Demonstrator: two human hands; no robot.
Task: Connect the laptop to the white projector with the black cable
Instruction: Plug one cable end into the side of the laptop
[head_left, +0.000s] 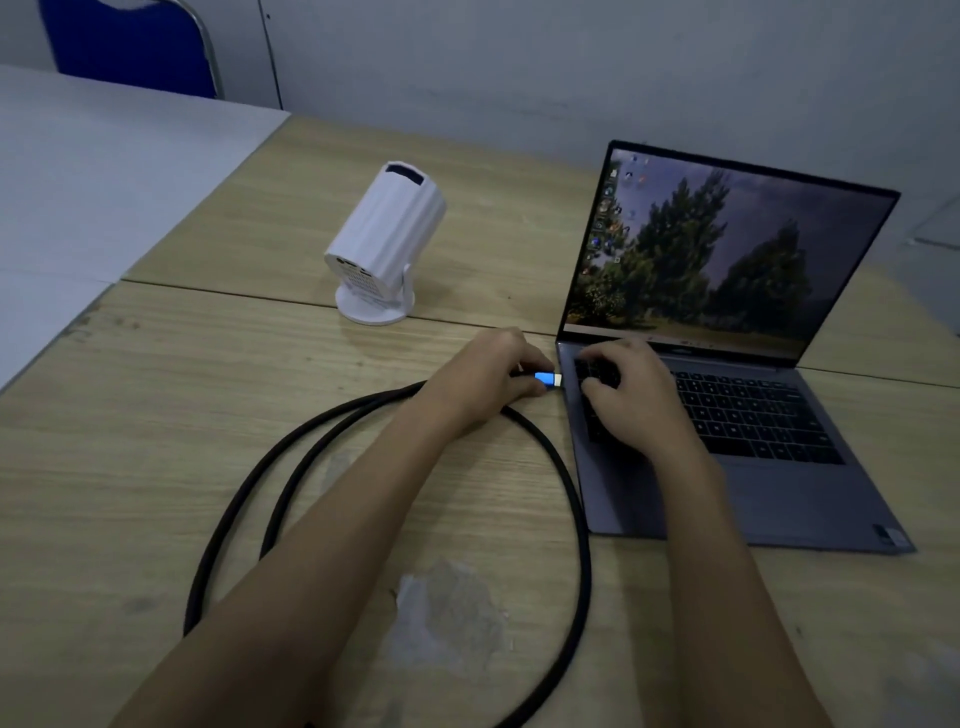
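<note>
An open grey laptop (779, 499) with a lit screen sits on the right of the wooden table (156, 415). My left hand (483, 379) pinches the blue-and-metal plug (548, 379) of the black cable (576, 519), its tip right at the laptop's left edge. The cable lies in a large loop around my left forearm. My right hand (634, 395) rests flat on the left part of the keyboard, fingers spread, holding nothing. The white projector (384, 239) stands tilted on its round base behind my left hand, its port side towards me, with nothing plugged in.
A white table surface (78, 182) adjoins the wooden one on the left. A blue chair (130, 47) stands at the far left by the grey wall. A worn pale patch (447, 613) marks the table near me.
</note>
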